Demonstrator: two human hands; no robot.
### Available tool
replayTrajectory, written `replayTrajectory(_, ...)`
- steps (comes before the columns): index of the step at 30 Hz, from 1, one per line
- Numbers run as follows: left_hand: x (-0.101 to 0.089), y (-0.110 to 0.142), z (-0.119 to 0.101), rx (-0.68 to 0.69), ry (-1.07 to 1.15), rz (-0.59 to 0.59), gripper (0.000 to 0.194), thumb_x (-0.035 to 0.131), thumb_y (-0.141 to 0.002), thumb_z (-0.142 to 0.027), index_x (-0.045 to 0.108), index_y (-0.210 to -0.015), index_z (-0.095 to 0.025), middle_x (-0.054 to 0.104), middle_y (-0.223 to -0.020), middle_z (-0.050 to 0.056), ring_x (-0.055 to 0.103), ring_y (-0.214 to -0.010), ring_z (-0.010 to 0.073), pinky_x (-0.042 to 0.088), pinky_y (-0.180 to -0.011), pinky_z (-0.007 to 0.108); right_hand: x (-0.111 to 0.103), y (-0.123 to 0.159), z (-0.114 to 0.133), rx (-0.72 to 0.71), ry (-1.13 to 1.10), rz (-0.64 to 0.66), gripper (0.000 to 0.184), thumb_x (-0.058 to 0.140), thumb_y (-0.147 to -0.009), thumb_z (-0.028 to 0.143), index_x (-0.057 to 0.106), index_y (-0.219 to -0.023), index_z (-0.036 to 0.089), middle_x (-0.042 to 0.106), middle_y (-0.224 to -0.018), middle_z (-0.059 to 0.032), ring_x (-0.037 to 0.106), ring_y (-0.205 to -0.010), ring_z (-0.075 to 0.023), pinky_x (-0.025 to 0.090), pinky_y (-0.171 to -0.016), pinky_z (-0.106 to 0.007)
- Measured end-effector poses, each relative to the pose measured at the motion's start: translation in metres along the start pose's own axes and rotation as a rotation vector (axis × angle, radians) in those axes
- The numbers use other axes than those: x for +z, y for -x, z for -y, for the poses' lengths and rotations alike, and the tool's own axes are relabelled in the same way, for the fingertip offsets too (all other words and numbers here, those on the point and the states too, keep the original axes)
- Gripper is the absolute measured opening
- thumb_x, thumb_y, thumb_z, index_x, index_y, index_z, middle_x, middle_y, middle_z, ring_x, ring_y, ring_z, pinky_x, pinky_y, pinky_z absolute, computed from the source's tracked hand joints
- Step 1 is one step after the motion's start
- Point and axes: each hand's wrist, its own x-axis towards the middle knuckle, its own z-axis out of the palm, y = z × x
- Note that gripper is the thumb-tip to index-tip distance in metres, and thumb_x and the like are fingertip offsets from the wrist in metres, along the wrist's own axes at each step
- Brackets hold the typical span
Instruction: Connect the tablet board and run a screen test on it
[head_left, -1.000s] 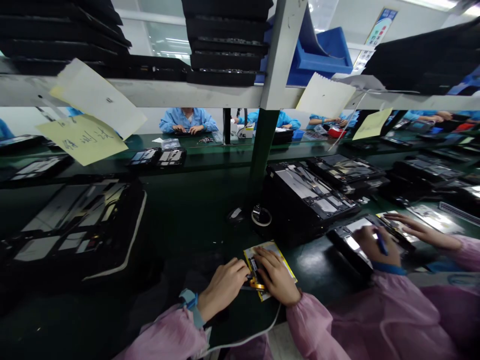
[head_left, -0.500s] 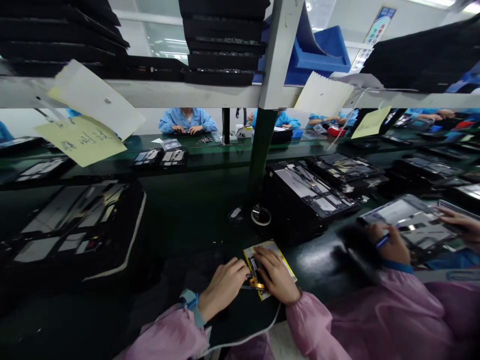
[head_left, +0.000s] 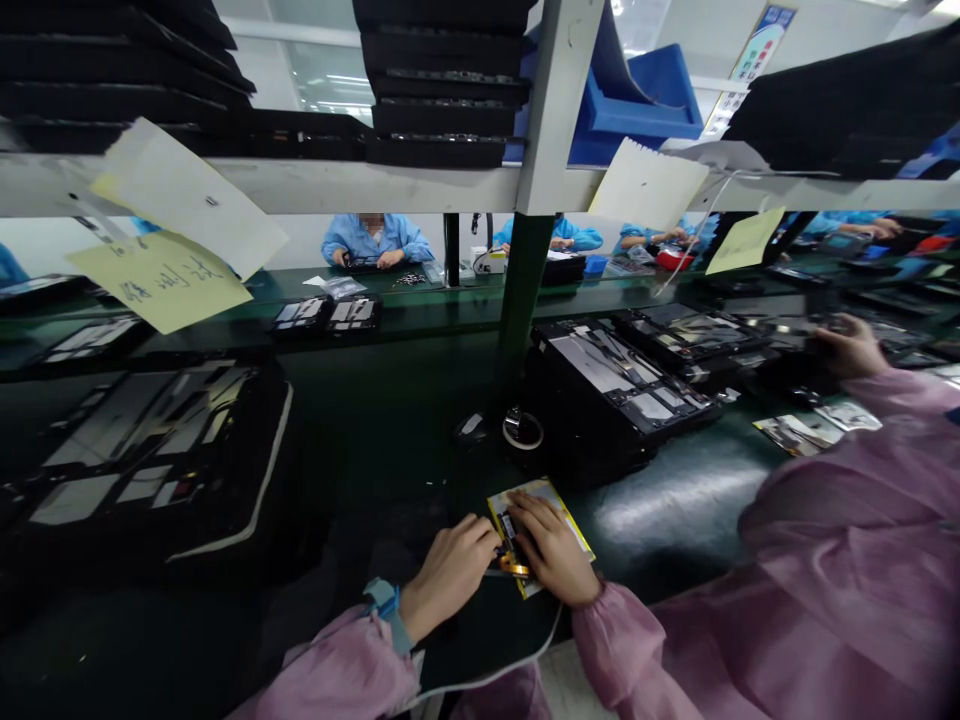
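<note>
A flat battery pack (head_left: 559, 497) with yellow edges lies on the dark green bench in front of me, a black strip (head_left: 510, 524) along its left part. My right hand (head_left: 553, 548) is laid over it, fingers together and bent onto the pack and strip, holding it down. My left hand (head_left: 450, 570) has its fingertips pinched together at the pack's left edge; what is between them is hidden. Just below those fingertips an orange flex cable (head_left: 514, 567) curls. A blue wrist strap (head_left: 386, 605) circles my left wrist.
Stacks of opened tablets stand left (head_left: 150, 440) and right (head_left: 622, 400). A tape roll (head_left: 522, 428) lies by the dark post (head_left: 521, 300). A shelf (head_left: 322, 188) with hanging notes crosses above. Close on my right, a co-worker's hand (head_left: 855, 345) reaches forward.
Both my hands and the battery pack stay nearly in place. The co-worker at right has moved the held tablet forward and leaned in; flat parts on the bench now show there.
</note>
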Motion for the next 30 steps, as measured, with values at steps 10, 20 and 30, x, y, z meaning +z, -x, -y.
replayTrajectory(10, 0.008, -0.005, -0.003, -0.014, -0.050, -0.022, 0.017, 0.038, -0.091, -0.024, 0.053, -0.099, -0.023, 0.058, -0.104, 0.000, 0.051, -0.099, 0.0152, 0.046, -0.080, 0.028, -0.009, 0.007, -0.004, -0.004, -0.200, 0.038, 0.028, 0.042, -0.090, 0.020, 0.067, -0.103, 0.022, 0.048, -0.133, -0.0045, 0.037, -0.133, -0.0182, 0.040, -0.110, -0.039)
replayTrajectory(20, 0.017, -0.013, -0.004, 0.045, -0.108, -0.035, 0.021, 0.033, -0.092, -0.020, 0.053, -0.100, -0.019, 0.058, -0.100, 0.003, 0.053, -0.093, 0.0147, 0.048, -0.082, 0.029, -0.014, 0.012, -0.002, -0.037, -0.203, 0.105, 0.035, 0.043, -0.089, 0.018, 0.067, -0.113, 0.026, 0.048, -0.134, -0.0025, 0.033, -0.136, -0.0216, 0.039, -0.110, -0.046)
replayTrajectory(30, 0.010, -0.015, -0.008, -0.001, -0.036, 0.003, 0.020, 0.038, -0.090, -0.019, 0.055, -0.101, -0.019, 0.059, -0.106, 0.003, 0.055, -0.099, 0.0165, 0.049, -0.089, 0.033, -0.012, 0.011, 0.006, -0.088, -0.094, 0.121, 0.034, 0.042, -0.085, 0.017, 0.065, -0.109, 0.023, 0.044, -0.136, -0.0015, 0.029, -0.137, -0.0237, 0.033, -0.113, -0.049)
